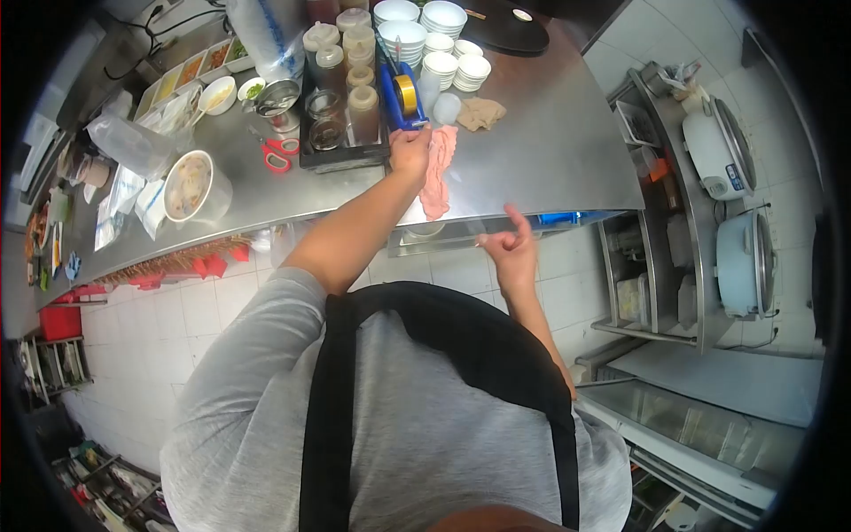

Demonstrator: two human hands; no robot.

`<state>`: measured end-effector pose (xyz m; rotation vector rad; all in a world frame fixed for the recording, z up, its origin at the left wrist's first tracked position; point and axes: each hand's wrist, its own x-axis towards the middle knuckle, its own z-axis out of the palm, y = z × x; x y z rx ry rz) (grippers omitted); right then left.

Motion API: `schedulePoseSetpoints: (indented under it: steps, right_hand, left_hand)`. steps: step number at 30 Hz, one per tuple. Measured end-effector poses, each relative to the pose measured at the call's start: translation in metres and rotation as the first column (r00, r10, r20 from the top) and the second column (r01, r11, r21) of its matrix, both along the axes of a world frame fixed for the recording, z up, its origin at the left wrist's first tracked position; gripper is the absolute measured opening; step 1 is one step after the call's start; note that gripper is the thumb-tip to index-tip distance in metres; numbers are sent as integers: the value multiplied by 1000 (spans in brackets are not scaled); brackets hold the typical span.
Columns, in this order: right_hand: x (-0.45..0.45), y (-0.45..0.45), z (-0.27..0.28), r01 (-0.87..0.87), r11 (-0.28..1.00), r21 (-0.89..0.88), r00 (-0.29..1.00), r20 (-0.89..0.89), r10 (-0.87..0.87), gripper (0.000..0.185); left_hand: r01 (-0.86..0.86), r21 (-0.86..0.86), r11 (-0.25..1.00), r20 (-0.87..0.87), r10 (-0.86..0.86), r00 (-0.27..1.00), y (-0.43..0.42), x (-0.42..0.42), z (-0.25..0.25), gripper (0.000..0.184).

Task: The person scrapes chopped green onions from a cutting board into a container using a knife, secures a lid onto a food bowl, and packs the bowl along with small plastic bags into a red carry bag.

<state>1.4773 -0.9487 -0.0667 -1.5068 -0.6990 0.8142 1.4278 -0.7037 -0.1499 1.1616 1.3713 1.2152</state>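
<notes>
My left hand point(409, 152) is closed at the top left edge of a crumpled pink cloth point(436, 182), which lies on the steel counter and reaches its front edge. Just beyond these fingers stands a blue tape dispenser point(390, 99) with a roll of yellow tape point(405, 94). My right hand point(514, 253) is held in front of the counter edge, with index finger and thumb stretched apart and the other fingers curled. A small pale spot shows at its thumb tip; I cannot make out what it is.
A black tray point(341, 158) of sauce bottles stands left of the dispenser, beside red-handled scissors point(277, 155) and a white tub point(197, 191). White bowls point(403, 40) are stacked behind. A beige cloth point(481, 113) lies to the right. Rice cookers point(714, 146) stand on a side shelf.
</notes>
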Motion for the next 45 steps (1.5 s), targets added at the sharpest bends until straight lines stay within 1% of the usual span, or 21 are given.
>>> schedulePoseSetpoints:
  steps: [4,7,9,13,15,16,18,20,21,22,25,27,28,29,30,33,35,38,40,42,45]
  right_hand:
    - [-12,-1,-58,-6,995,-100,1000,3,7,64]
    - [-26,11,-101,4,986,-169,999,40,3,63]
    - [-27,20,-131,22,987,-159,998,59,-13,63]
    - [-27,24,-115,8,964,-266,977,206,49,63]
    - [-26,14,-135,-44,964,-262,975,199,98,62]
    - [-24,13,-146,-86,964,-253,970,200,139,62]
    - [-25,3,-161,-99,985,-140,995,4,101,60]
    - [-27,-8,-148,-114,982,-152,975,-208,81,59]
    - [-30,-9,-140,-147,978,-148,962,-251,107,59]
    - [-33,-9,-132,-176,974,-145,947,-295,127,59]
    - [-49,16,-88,-364,920,-146,899,-313,307,57]
    - [-69,52,-50,-532,834,-147,838,-234,493,56]
    - [-86,74,-31,-606,791,-88,791,-174,587,55]
    - [-106,98,-12,-674,738,-32,737,-109,667,53]
    - [-126,123,9,-726,688,11,686,-71,724,54]
    - [-187,215,50,-831,548,95,556,141,819,52]
    - [-222,282,57,-851,525,19,505,307,807,48]
    - [-256,358,28,-764,583,-278,393,517,761,40]
    - [-268,372,-5,-822,504,-266,458,217,862,41]
    - [-284,375,-7,-851,469,-238,484,-6,875,47]
    - [-284,379,-19,-765,517,-383,576,-49,816,50]
  left_hand:
    - [-34,-33,999,21,35,999,10,7,-14,32]
    - [-81,41,996,-174,87,981,9,5,-11,30]
    - [36,-37,999,-271,-44,962,1,-6,17,27]
    - [75,-74,994,-420,-99,902,5,-7,15,26]
    - [68,25,997,-533,-44,845,-3,-10,4,35]
    - [93,-78,993,-528,-120,841,-5,-13,8,35]
    - [118,-68,991,-568,-136,811,-11,-13,-4,39]
    - [307,333,892,-437,-143,888,-32,-24,-7,26]
    - [310,486,817,-335,-153,930,-55,-43,40,21]
    - [328,563,758,-247,-224,943,-63,-61,67,15]
    - [364,648,669,-260,-255,931,-54,-136,117,16]
    - [214,608,765,-146,-158,977,-42,-203,141,18]
    - [49,632,773,-32,-38,999,-30,-240,147,26]
    - [-50,483,874,110,-4,994,-23,-281,161,37]
    - [-117,546,830,22,126,992,2,-329,146,39]
    - [-406,437,803,146,382,913,30,-423,148,44]
    - [-504,395,768,188,469,863,58,-466,129,47]
    - [-506,387,771,-85,577,813,109,-515,41,51]
    - [-466,136,874,3,470,883,102,-505,17,50]
    - [-372,58,926,323,335,885,106,-491,-2,53]
    - [-340,84,937,223,315,923,106,-488,-12,48]
